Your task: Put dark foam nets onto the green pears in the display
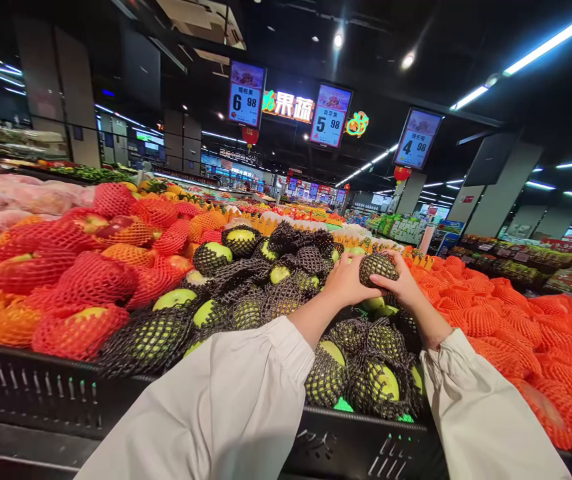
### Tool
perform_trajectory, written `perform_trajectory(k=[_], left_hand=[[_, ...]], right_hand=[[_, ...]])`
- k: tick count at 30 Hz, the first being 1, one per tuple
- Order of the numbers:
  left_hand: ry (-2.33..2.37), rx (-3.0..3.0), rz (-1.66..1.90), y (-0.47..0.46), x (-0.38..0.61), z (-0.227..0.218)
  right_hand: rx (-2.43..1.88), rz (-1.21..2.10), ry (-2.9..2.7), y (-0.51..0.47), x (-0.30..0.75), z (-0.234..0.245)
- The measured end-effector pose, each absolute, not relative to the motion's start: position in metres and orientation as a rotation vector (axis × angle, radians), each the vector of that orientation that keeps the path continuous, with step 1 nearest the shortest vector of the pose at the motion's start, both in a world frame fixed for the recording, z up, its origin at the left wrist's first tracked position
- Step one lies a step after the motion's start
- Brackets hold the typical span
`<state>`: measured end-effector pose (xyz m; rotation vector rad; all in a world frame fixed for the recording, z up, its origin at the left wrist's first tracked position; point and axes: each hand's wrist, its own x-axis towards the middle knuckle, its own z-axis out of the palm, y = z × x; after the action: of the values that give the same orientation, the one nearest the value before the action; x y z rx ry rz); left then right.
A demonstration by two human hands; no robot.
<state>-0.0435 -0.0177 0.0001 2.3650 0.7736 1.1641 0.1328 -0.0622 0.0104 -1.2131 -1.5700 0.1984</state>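
- Couldn't see much of the netted fruit (377, 267): black mesh all round it and fingers over both ends.
- Left hand (349, 280) and right hand (405, 285) each had a grip closed round it, just above the pile in the black crate (41, 393).
- The pile was round green fruit in stretchy foam mesh, with red nets (91, 280) to the left and orange nets (516, 320) to the right.

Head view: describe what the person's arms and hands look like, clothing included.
Both arms wear loose, off-white long sleeves. The left sleeve and right sleeve are gathered at the cuffs. The left hand and right hand are bare: no gloves, rings or watch show.
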Motion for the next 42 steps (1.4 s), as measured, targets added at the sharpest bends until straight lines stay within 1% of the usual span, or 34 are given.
perform_trajectory(k=[4,8,11,13,17,20,25,30,34,42], left_hand=[[0.847,2.291,1.227,-0.017,-0.042,0.001],[0.863,2.209,1.239,-0.019,-0.042,0.003],[0.886,2.223,1.248,-0.018,-0.042,0.002],[0.911,2.308,1.202,-0.017,-0.042,0.002],[0.965,2.516,0.978,-0.016,-0.043,0.000],[0.982,2.530,0.939,-0.016,-0.043,0.000],[0.980,2.494,0.977,-0.016,-0.043,0.001],[0.965,2.492,0.964,-0.017,-0.044,0.002],[0.943,2.481,0.965,-0.017,-0.045,0.002],[0.914,2.484,0.949,-0.017,-0.044,0.002]], right_hand=[[-1.397,0.015,-1.401,-0.061,0.140,0.012],[-1.624,-0.178,-1.671,-0.072,0.145,0.020],[-1.746,-0.209,-1.828,-0.077,0.147,0.023],[-1.849,-0.263,-1.860,-0.077,0.149,0.023],[-2.024,-0.524,-1.749,-0.076,0.154,0.023],[-2.096,-0.581,-1.713,-0.075,0.157,0.024],[-2.076,-0.387,-1.936,-0.070,0.158,0.018],[-1.880,-0.060,-2.109,-0.064,0.151,0.008],[-1.848,0.165,-2.143,-0.058,0.151,-0.001],[-1.876,0.388,-2.206,-0.052,0.159,-0.007]])
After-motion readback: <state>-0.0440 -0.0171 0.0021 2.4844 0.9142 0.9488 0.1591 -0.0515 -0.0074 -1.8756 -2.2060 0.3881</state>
